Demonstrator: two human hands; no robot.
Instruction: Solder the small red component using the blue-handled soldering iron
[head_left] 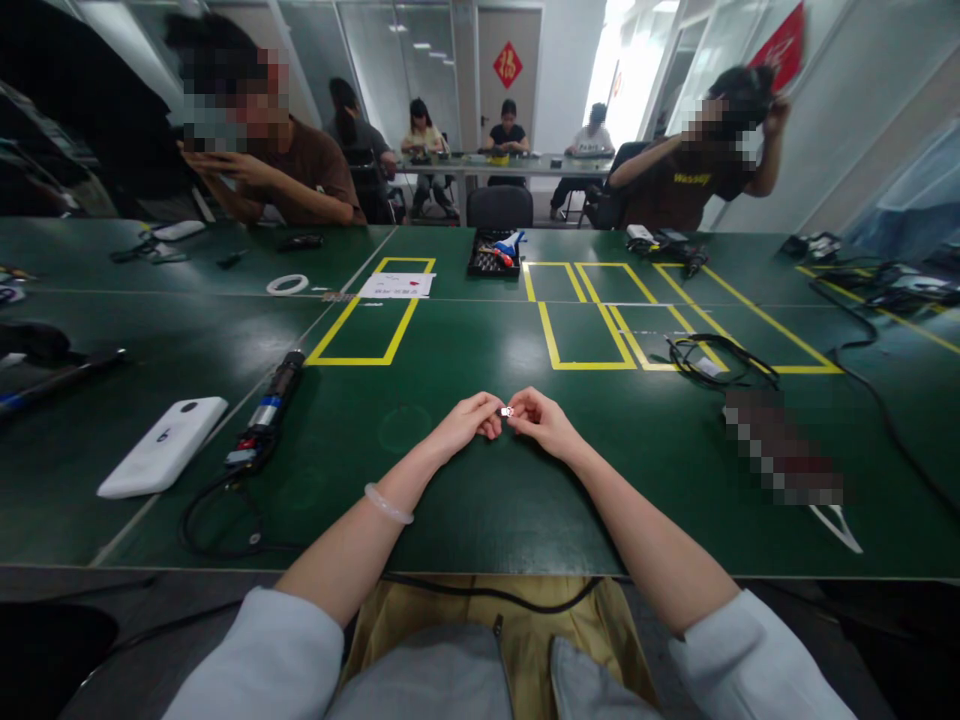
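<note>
I see my left hand (469, 418) and right hand (541, 420) meeting at the middle of the green table (480, 500), fingertips curled together, both pinching a small silvery part (506, 411) between them. The part sits just above the tabletop at the centre of my view; it is too small for me to tell what it is. A pale bangle (388, 504) rings my left wrist.

At nine o'clock from the hands lies a black electric screwdriver (266, 415) with its cable looped toward the table edge, and beyond it a white flat device (163, 446). At eleven o'clock a yellow taped rectangle (371, 320) marks the surface, with a white paper sheet (396, 285) at its far end and a white tape ring (287, 284) beside that. At twelve o'clock a black tray (495, 254) holds small tools. From one to two o'clock more yellow taped boxes (600, 315) run across the table, and a coiled black cable (709, 358) lies over them.

Across the table, a person in a brown shirt (300, 170) sits at ten o'clock and a person in a dark shirt (675, 185) at two o'clock, one arm raised. Farther back, several people sit at a second table (487, 163) before glass partitions and a door bearing a red diamond sign (508, 64).
</note>
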